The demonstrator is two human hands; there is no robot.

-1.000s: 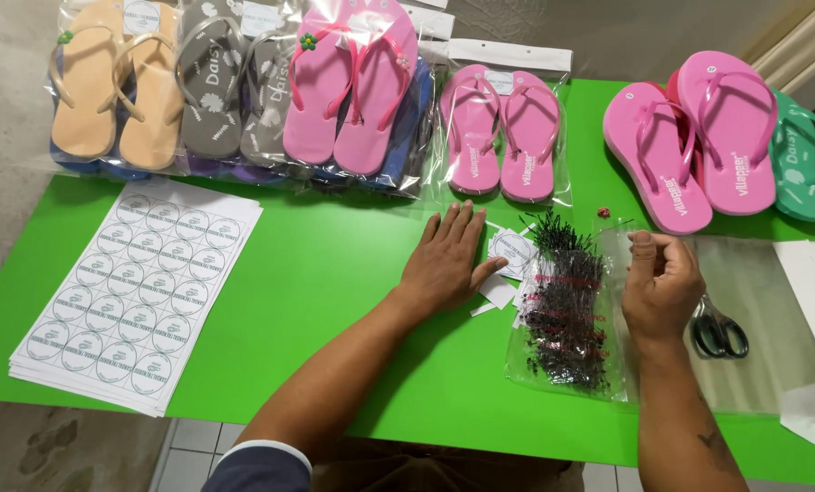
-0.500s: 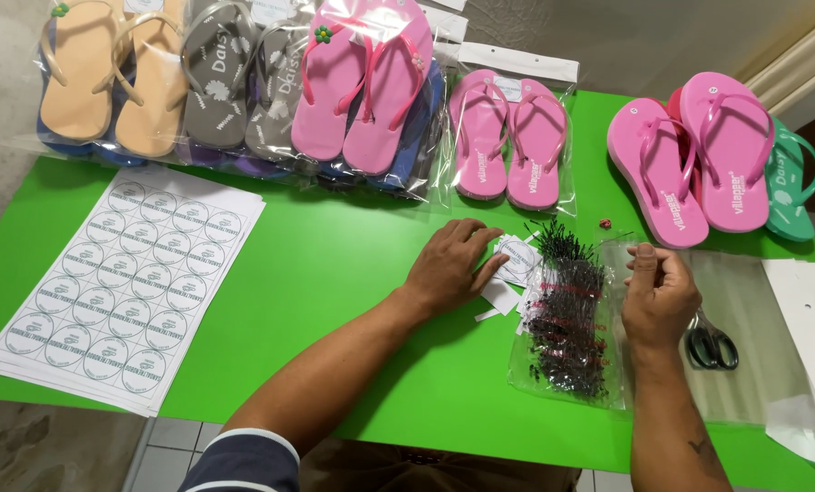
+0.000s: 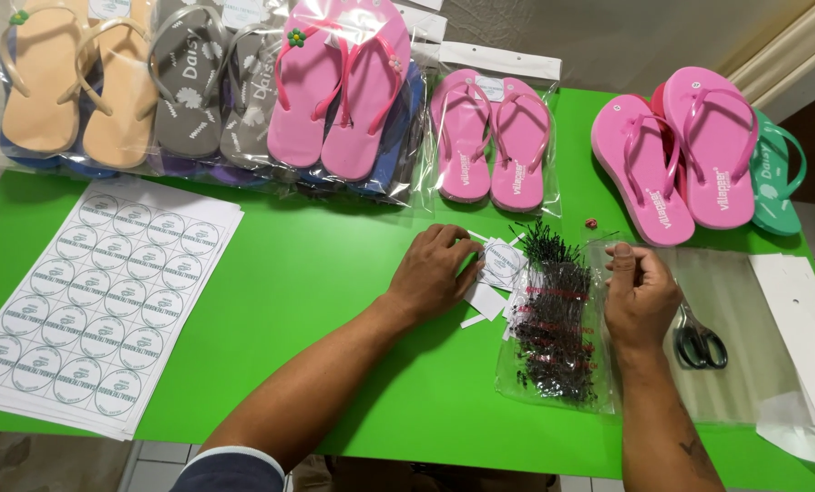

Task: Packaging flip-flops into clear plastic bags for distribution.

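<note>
My left hand rests palm down on the green table, its fingertips curled on a small pile of white round tags. Beside it lies a clear bag of black plastic tag pins. My right hand hovers at the bag's right edge with its fingers pinched together near the top; whether something thin is between them I cannot tell. A tiny red bead lies just beyond.
Sheets of round stickers lie at the left. Bagged flip-flops line the back edge, with a small pink pair in a bag. Loose pink and green flip-flops, scissors, clear bags and white cards sit at the right.
My left hand's spread fingers have curled in onto the white tags. My right hand stays pinched by the pin bag. The view has shifted slightly.
</note>
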